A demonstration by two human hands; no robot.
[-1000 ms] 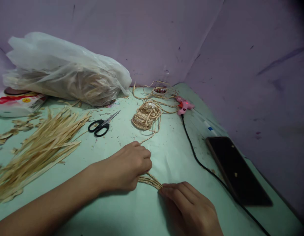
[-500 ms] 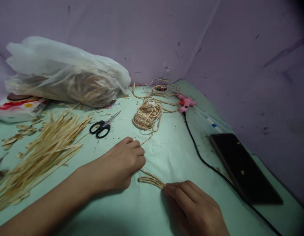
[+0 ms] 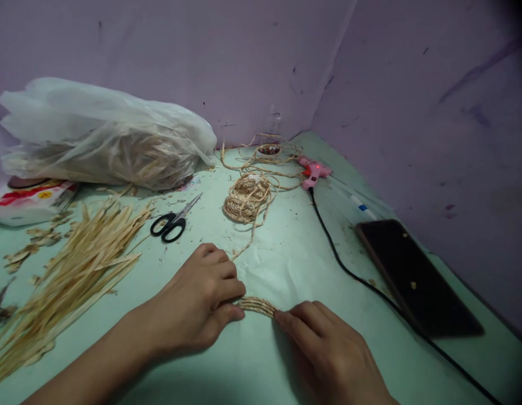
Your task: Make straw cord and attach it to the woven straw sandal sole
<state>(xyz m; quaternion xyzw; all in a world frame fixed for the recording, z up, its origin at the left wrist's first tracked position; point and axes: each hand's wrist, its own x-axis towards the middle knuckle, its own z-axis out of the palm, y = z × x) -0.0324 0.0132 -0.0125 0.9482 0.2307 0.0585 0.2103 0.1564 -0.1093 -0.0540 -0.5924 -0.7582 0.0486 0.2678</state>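
Observation:
Between my hands lies a short band of braided natural-fibre cord (image 3: 258, 305), its strands side by side. My left hand (image 3: 210, 298) pinches the band's left end between thumb and fingers. At the other end, the fingertips of my right hand (image 3: 328, 349) are closed on it. From behind my left fingers the cord runs away to a loose coil of the same cord (image 3: 247, 198) farther back. What lies under the fingers of each hand is hidden.
Black-handled scissors (image 3: 173, 222) lie left of the coil, beside dried fibre strips (image 3: 81, 267). A plastic bag (image 3: 113, 138) rests against the wall. On the right are a pink glue gun (image 3: 314, 171), its black cable (image 3: 345, 270) and a dark phone (image 3: 417, 275). A small dish (image 3: 268, 151) stands behind.
My left hand has come down and taken the left end of the cord band, which was free. My right hand keeps its pinch. The camera view has shifted slightly.

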